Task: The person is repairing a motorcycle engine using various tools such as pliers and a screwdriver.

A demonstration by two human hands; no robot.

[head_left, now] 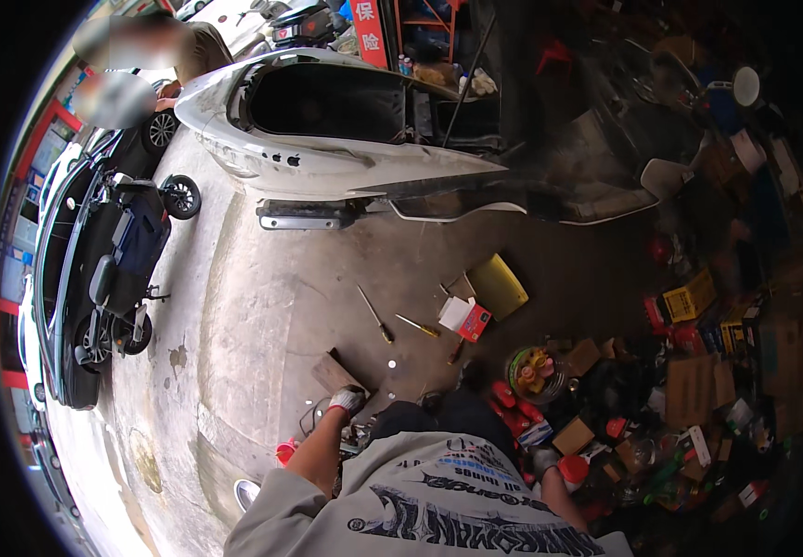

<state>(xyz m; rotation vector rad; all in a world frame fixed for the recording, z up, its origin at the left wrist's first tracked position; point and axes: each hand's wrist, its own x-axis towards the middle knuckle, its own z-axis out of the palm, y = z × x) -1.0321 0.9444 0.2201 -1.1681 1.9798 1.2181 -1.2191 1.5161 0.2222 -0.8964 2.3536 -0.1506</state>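
Observation:
My left hand, in a pale work glove with dark fingers, is low beside a brown box-like piece. Its fingers look curled; whatever is in them is hidden. Small metal parts and a thin dark cable lie just below that hand. My right hand, also gloved, reaches down on the other side of my body, next to a round red container. Its fingers are too dark and small to read. Ahead on the floor are a screwdriver, a second yellow-handled screwdriver and a red-and-white box.
A white scooter with an open seat compartment stands across the far side. Near the small box is a yellow-green panel. Boxes, bottles and parts crowd the right. At left are a black electric scooter, a car and another person.

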